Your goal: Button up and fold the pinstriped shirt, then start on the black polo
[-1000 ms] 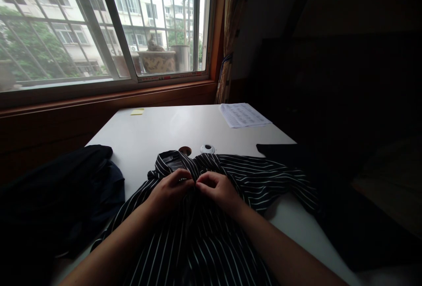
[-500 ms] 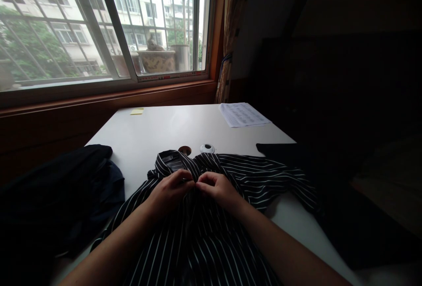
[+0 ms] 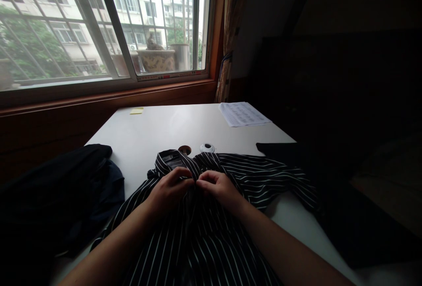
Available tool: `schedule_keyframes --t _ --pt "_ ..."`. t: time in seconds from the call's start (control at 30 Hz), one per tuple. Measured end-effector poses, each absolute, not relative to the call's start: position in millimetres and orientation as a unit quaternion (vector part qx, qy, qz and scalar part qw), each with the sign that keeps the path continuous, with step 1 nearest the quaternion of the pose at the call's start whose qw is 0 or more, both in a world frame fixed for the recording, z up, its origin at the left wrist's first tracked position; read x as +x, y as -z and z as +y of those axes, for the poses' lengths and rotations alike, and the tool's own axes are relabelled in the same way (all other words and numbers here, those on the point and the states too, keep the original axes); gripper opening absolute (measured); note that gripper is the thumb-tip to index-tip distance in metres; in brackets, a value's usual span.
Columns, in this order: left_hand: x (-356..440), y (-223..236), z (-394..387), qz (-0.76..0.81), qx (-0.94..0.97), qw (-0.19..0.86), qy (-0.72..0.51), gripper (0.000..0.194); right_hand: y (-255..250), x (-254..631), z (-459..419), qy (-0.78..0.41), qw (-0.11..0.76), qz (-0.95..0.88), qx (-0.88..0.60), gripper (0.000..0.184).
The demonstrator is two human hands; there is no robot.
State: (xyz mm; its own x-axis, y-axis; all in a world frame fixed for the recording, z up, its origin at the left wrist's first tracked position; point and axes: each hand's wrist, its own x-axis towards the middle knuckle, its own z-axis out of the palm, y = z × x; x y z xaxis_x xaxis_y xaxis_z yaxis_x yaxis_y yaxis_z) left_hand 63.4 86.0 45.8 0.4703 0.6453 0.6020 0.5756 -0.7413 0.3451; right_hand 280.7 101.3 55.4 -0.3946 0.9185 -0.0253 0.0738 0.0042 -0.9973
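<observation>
A dark shirt with white stripes (image 3: 211,242) lies spread on the white table (image 3: 158,130), its collar toward the window and one sleeve stretched out to the right. Just below the collar, my left hand (image 3: 171,188) pinches the shirt's front edge between thumb and fingers. My right hand (image 3: 219,188) grips the cloth right beside it, the fingertips of both hands almost meeting. Any button between the fingers is too small and dark to make out.
Dark clothing (image 3: 62,193) is heaped at the left, and a dark cloth (image 3: 329,198) lies along the right edge. Beyond the collar are a round table hole (image 3: 185,150) and a white ring cap (image 3: 207,148). Printed sheets (image 3: 244,114) and yellow sticky notes (image 3: 136,111) lie farther back.
Both hands keep their place at the shirt front. The left fingers have shifted very slightly; the shirt lies as before.
</observation>
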Motion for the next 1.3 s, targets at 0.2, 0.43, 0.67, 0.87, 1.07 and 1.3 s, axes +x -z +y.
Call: schedule_keyframes --t 0.2,0.43,0.67,0.87,1.07,1.3 --pt "62 -45 88 0.334 0.863 0.018 -0.378 0.012 -53 282 103 -0.582 0.369 -0.6 -0.407 0.02" --pt "66 -52 87 0.321 0.865 0.029 -0.386 0.016 -53 283 103 -0.592 0.378 -0.592 -0.394 0.024" --pt "68 -58 87 0.325 0.856 0.065 -0.398 0.015 -54 284 102 -0.588 0.378 -0.596 -0.395 0.025" --pt "71 -56 88 0.329 0.841 0.081 -0.421 0.007 -55 282 101 -0.58 0.377 -0.605 -0.394 0.022" --pt "71 -55 88 0.332 0.837 0.098 -0.424 0.015 -51 283 102 -0.571 0.377 -0.616 -0.391 0.023" --pt "68 -56 88 0.358 0.814 0.134 -0.438 0.026 -54 283 101 -0.575 0.381 -0.611 -0.389 0.023"
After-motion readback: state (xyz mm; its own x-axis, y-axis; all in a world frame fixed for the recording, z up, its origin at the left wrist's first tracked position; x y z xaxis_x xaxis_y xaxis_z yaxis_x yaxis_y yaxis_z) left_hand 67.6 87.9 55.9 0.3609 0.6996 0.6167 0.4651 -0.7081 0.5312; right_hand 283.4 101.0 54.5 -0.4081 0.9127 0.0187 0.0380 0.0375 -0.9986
